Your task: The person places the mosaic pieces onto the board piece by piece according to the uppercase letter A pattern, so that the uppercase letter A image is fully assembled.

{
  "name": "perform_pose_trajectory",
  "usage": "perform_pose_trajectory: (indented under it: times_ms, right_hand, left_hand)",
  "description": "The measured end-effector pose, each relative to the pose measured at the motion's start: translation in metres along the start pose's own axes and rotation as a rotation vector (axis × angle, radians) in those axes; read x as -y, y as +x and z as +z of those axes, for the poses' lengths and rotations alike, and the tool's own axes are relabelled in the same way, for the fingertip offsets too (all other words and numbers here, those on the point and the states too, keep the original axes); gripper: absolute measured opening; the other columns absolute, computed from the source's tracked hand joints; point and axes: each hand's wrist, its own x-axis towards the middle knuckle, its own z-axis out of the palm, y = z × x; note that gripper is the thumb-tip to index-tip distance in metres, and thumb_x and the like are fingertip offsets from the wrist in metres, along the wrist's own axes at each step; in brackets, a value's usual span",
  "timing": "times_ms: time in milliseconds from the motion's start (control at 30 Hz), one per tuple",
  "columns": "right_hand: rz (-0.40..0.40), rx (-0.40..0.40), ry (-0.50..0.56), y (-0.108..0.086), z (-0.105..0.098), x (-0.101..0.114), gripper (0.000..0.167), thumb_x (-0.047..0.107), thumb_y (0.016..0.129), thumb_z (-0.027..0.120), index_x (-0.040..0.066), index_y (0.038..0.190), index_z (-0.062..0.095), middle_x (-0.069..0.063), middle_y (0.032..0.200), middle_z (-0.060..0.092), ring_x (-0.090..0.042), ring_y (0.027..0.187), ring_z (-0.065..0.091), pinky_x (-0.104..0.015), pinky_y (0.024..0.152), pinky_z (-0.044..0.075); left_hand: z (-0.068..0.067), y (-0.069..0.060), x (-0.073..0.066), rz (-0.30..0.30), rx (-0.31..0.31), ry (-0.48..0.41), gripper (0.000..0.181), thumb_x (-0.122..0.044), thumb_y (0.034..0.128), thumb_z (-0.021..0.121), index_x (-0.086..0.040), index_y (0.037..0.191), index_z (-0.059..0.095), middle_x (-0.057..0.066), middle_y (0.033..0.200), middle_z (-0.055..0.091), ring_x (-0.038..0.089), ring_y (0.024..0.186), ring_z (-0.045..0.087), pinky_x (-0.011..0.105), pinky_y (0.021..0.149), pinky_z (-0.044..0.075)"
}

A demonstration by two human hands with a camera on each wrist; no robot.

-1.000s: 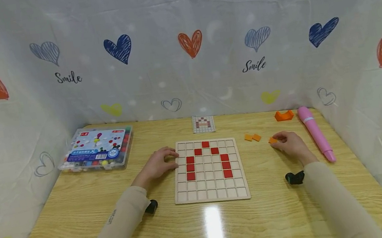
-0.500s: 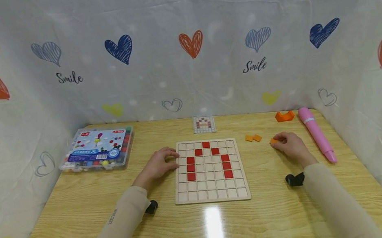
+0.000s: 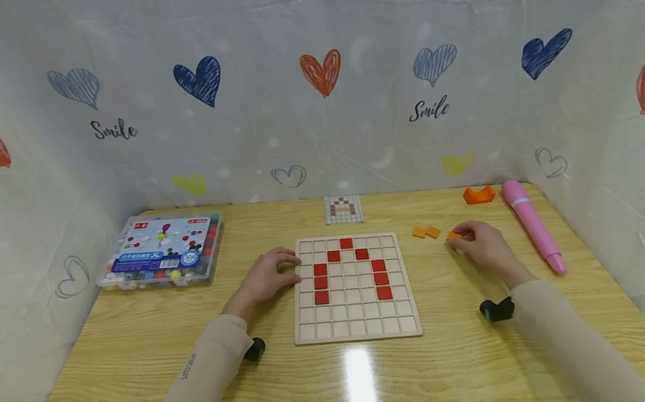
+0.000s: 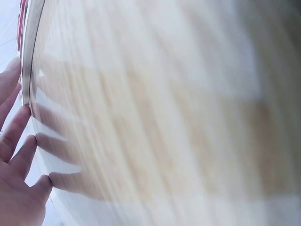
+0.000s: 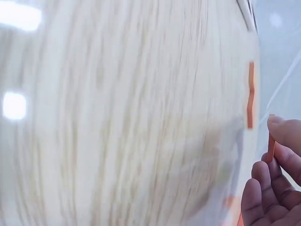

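Observation:
A square wooden grid board (image 3: 355,311) lies on the table, with red square tiles (image 3: 320,283) set in an arch-like pattern. At its left edge, the fingertips and thumb of my left hand (image 3: 267,279) touch the rim with relaxed fingers. The left wrist view shows the fingers of that hand (image 4: 21,174) along the board's edge (image 4: 30,47). My right hand (image 3: 482,248) pinches an orange square tile (image 3: 453,236) between thumb and finger, just right of two more orange tiles (image 3: 420,232). In the right wrist view, the pinched tile (image 5: 271,146) appears edge-on, apart from the others (image 5: 250,94).
A printed pattern card (image 3: 343,209) lies behind the board. A clear plastic case of colourful parts (image 3: 161,253) stands at the back left. At the right are an orange curved piece (image 3: 479,195) and a pink pen-shaped object (image 3: 534,226). A heart-printed curtain (image 3: 331,130) encloses the table.
My right hand has moved slightly left with the orange tile, towards the two other orange tiles. The left hand stays at the board's edge.

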Motion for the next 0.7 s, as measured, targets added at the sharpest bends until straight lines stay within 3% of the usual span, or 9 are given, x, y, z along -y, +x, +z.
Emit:
perform_pose_trajectory:
  times_ms: [300,700]
  right_hand:
    - [-0.122,0.014,0.032,-0.006,0.017,0.045,0.036,0.022,0.094,0.066,-0.002,0.121,0.063,-0.02,0.116,0.063,-0.032,0.1,0.061,-0.045,0.084,0.05]
    - [-0.251,0.131,0.12,-0.02,0.059,0.099,0.028,0.017,0.089,0.073,0.004,0.114,0.069,-0.013,0.115,0.065,-0.025,0.094,0.067,-0.04,0.082,0.056]
  left_hand:
    - [0.0,0.0,-0.001,-0.007,-0.008,-0.01,0.029,-0.014,0.0887,0.073,-0.005,0.116,0.069,0.016,0.138,0.052,0.037,0.135,0.039,0.052,0.114,0.026]
    - [0.0,0.001,0.0,-0.003,-0.017,-0.012,0.029,-0.015,0.0877,0.074,-0.005,0.115,0.07,0.015,0.136,0.054,0.037,0.133,0.042,0.052,0.114,0.026]
